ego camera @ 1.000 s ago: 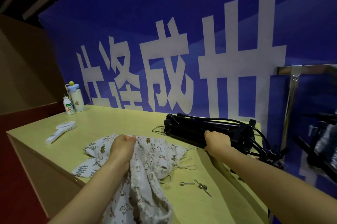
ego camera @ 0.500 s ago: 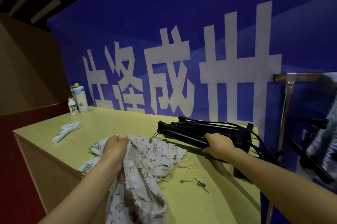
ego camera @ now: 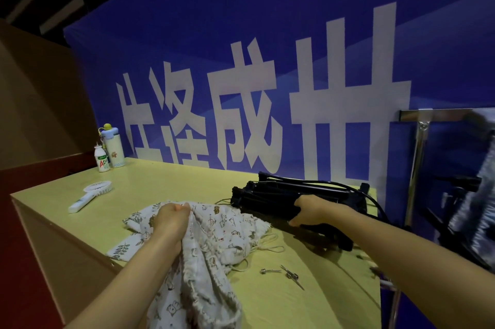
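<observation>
the left hand (ego camera: 171, 217) grips the printed cloth (ego camera: 214, 237) at the table's (ego camera: 166, 184) near edge. the right hand (ego camera: 312, 209) holds the folded black tripod (ego camera: 270, 194) toward the far right corner.

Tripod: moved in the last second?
Yes, slightly. The right hand has drawn the tripod towards the printed cloth: its left end now meets the cloth's edge, where bare table showed before.

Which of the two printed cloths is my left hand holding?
The animal-print cloth, bunched in your left hand; the leaf-print cloth lies flat on the table.
</observation>
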A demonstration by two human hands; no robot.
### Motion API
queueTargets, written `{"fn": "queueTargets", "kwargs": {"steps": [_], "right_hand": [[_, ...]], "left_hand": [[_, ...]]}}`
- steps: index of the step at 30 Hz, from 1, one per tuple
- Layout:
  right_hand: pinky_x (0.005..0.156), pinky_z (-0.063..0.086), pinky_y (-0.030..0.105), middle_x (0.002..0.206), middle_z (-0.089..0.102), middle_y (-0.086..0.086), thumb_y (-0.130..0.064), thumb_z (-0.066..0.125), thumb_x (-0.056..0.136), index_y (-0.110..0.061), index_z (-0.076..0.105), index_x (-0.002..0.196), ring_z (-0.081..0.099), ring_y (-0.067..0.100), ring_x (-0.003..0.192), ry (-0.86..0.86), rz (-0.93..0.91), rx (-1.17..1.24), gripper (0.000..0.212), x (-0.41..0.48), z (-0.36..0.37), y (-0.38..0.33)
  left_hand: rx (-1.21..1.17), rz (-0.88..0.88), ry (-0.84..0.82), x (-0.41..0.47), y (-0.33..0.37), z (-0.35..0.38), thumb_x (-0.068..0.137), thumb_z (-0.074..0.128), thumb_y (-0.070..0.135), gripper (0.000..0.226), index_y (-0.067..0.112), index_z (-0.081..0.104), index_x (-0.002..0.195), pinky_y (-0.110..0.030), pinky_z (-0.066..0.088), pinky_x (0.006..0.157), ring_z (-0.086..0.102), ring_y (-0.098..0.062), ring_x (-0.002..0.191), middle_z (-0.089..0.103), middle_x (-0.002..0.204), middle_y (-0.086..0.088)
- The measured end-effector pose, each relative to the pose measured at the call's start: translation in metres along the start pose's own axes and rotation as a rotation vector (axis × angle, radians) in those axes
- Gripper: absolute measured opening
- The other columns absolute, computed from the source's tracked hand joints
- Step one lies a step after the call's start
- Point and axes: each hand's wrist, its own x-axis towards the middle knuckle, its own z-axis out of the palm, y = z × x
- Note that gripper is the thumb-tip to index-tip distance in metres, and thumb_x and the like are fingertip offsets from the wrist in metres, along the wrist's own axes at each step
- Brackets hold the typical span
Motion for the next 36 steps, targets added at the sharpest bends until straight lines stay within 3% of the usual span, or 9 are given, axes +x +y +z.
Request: {"fn": "queueTargets", "kwargs": {"steps": [3, 7, 13, 19, 22, 25, 30, 33, 36], "right_hand": [[0.086, 0.052, 0.028, 0.101, 0.064, 0.005, -0.031, 0.065, 0.086, -0.013, 0.060, 0.114, 0.061, 0.020, 0.095, 0.024, 0.010, 0.034, 0.034, 0.002, -0.004, -0.001], [0.081, 0.052, 0.027, 0.091, 0.061, 0.001, -0.035, 0.064, 0.086, -0.013, 0.061, 0.111, 0.060, 0.016, 0.087, 0.134, 0.002, 0.062, 0.034, 0.003, -0.011, 0.001], [0.071, 0.048, 0.023, 0.085, 0.063, 0.002, -0.039, 0.064, 0.086, -0.011, 0.064, 0.108, 0.060, 0.014, 0.076, 0.162, -0.005, 0.165, 0.036, -0.001, -0.036, 0.003], [0.067, 0.048, 0.019, 0.082, 0.063, -0.001, -0.037, 0.062, 0.088, -0.014, 0.062, 0.101, 0.061, 0.011, 0.075, 0.148, -0.082, 0.265, 0.026, -0.019, -0.041, 0.002], [0.079, 0.049, 0.026, 0.093, 0.064, 0.003, -0.038, 0.062, 0.088, -0.012, 0.063, 0.107, 0.061, 0.016, 0.085, 0.069, -0.083, 0.161, 0.032, -0.028, -0.045, -0.003], [0.078, 0.049, 0.027, 0.091, 0.063, 0.003, -0.042, 0.062, 0.086, -0.012, 0.063, 0.110, 0.060, 0.017, 0.083, 0.106, -0.076, 0.036, 0.038, -0.032, -0.042, -0.010], [0.064, 0.047, 0.024, 0.079, 0.059, -0.003, -0.045, 0.060, 0.087, -0.015, 0.061, 0.107, 0.058, 0.012, 0.071, 0.250, -0.106, 0.030, 0.036, -0.034, -0.044, -0.020], [0.061, 0.047, 0.020, 0.083, 0.060, -0.001, -0.044, 0.059, 0.088, -0.016, 0.060, 0.109, 0.059, 0.012, 0.072, 0.307, -0.124, 0.106, 0.035, -0.033, -0.049, -0.024], [0.059, 0.047, 0.022, 0.080, 0.060, -0.002, -0.045, 0.058, 0.088, -0.017, 0.060, 0.107, 0.059, 0.012, 0.071, 0.376, -0.138, 0.121, 0.034, -0.032, -0.057, -0.029]], "left_hand": [[0.011, -0.004, -0.006, -0.002, 0.001, 0.003, 0.099, 0.044, 0.018, 0.032, 0.011, 0.036, 0.068, -0.030, 0.027, 0.058, 0.033, -0.021, 0.058, 0.030, 0.061, -0.008], [0.019, -0.012, -0.003, -0.004, 0.002, 0.006, 0.099, 0.042, 0.018, 0.038, 0.014, 0.031, 0.063, -0.030, 0.025, 0.057, 0.025, -0.020, 0.051, 0.023, 0.057, -0.005], [-0.019, -0.033, -0.015, -0.002, 0.000, 0.008, 0.099, 0.043, 0.019, 0.032, 0.011, 0.037, 0.068, -0.029, 0.032, 0.059, 0.035, -0.022, 0.055, 0.032, 0.060, -0.009], [-0.041, -0.035, 0.043, -0.002, 0.003, -0.004, 0.097, 0.046, 0.021, 0.024, 0.005, 0.047, 0.079, -0.037, 0.043, 0.069, 0.048, -0.028, 0.074, 0.046, 0.074, -0.016], [-0.018, -0.025, 0.055, -0.006, 0.004, -0.007, 0.098, 0.045, 0.019, 0.036, 0.010, 0.035, 0.065, -0.030, 0.030, 0.062, 0.034, -0.022, 0.059, 0.033, 0.062, -0.010], [-0.026, -0.026, 0.051, -0.012, 0.006, -0.007, 0.097, 0.046, 0.017, 0.041, 0.014, 0.030, 0.059, -0.031, 0.030, 0.067, 0.033, -0.022, 0.058, 0.031, 0.059, -0.008], [-0.004, 0.066, 0.024, -0.023, 0.014, 0.009, 0.098, 0.036, 0.007, 0.021, 0.014, 0.052, 0.087, -0.027, 0.034, 0.053, 0.044, -0.022, 0.060, 0.052, 0.079, -0.009], [-0.023, 0.080, -0.031, -0.023, 0.019, 0.022, 0.098, 0.036, 0.005, 0.036, 0.014, 0.059, 0.071, -0.034, 0.046, 0.075, 0.053, -0.024, 0.075, 0.062, 0.098, -0.013], [-0.037, 0.057, -0.076, -0.019, 0.018, 0.030, 0.097, 0.043, 0.009, 0.033, 0.015, 0.062, 0.071, -0.037, 0.045, 0.094, 0.056, -0.027, 0.101, 0.063, 0.112, -0.012]]}}
